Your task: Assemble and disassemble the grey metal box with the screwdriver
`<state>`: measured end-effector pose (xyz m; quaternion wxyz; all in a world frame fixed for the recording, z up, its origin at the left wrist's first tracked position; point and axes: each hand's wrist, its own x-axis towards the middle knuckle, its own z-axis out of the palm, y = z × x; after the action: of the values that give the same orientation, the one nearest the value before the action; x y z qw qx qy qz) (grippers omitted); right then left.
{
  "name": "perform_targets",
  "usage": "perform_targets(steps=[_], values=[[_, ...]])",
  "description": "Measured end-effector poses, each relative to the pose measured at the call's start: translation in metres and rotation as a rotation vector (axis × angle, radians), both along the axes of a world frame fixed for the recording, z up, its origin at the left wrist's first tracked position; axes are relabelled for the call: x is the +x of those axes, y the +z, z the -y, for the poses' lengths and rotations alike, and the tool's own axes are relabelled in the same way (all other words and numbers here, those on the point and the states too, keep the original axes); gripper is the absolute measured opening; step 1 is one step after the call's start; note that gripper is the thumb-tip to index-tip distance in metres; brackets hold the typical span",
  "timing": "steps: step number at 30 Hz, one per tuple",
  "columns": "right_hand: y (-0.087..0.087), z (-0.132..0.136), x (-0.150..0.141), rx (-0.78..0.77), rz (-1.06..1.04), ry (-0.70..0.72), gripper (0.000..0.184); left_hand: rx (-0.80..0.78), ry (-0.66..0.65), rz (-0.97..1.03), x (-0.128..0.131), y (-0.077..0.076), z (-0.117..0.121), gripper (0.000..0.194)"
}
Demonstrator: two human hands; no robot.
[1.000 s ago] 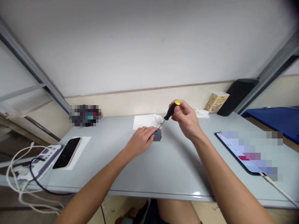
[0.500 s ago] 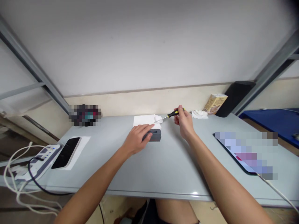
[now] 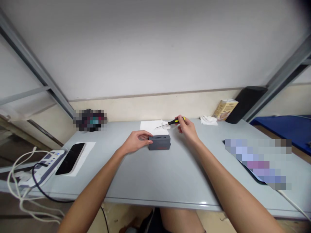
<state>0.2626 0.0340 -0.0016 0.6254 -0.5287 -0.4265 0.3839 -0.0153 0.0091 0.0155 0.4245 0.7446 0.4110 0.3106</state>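
A dark grey metal box (image 3: 159,143) with a row of vent slots and red marking stands on the table in front of me. My left hand (image 3: 138,141) grips its left end between thumb and fingers. In my right hand (image 3: 186,127) is a screwdriver (image 3: 173,122) with a black and yellow handle, its thin shaft pointing left. The tip hovers behind and above the box, over a white sheet of paper (image 3: 147,125). A small white object (image 3: 166,125) lies on the paper's right side, partly behind the shaft.
To the left lie a phone (image 3: 71,158) on paper and a power strip (image 3: 43,170) with cables. A tablet (image 3: 252,161), its screen blurred, lies right. Crumpled tissue (image 3: 209,120), a carton (image 3: 225,109) and a black cylinder (image 3: 246,104) stand along the back wall.
My left hand has shifted left, from over the box to its left end, so more of the box shows. My right hand and the screwdriver have moved slightly left.
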Motion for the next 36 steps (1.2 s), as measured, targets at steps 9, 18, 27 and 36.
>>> perform_targets(steps=[9,18,27,36], values=[[0.006,-0.006,0.011,0.084,-0.088,-0.148,0.065,-0.025,0.039,-0.075,0.000,-0.024,-0.011,0.040],[0.020,0.006,0.008,0.197,-0.111,-0.126,0.053,0.300,-0.057,-0.227,0.003,-0.012,0.003,0.038],[0.030,0.028,-0.002,0.356,0.296,0.014,0.049,0.214,-0.200,-0.426,-0.011,-0.005,0.007,0.086],[0.024,0.033,-0.018,0.289,0.432,0.146,0.050,0.054,-0.250,-0.301,-0.018,-0.005,-0.004,0.061]])
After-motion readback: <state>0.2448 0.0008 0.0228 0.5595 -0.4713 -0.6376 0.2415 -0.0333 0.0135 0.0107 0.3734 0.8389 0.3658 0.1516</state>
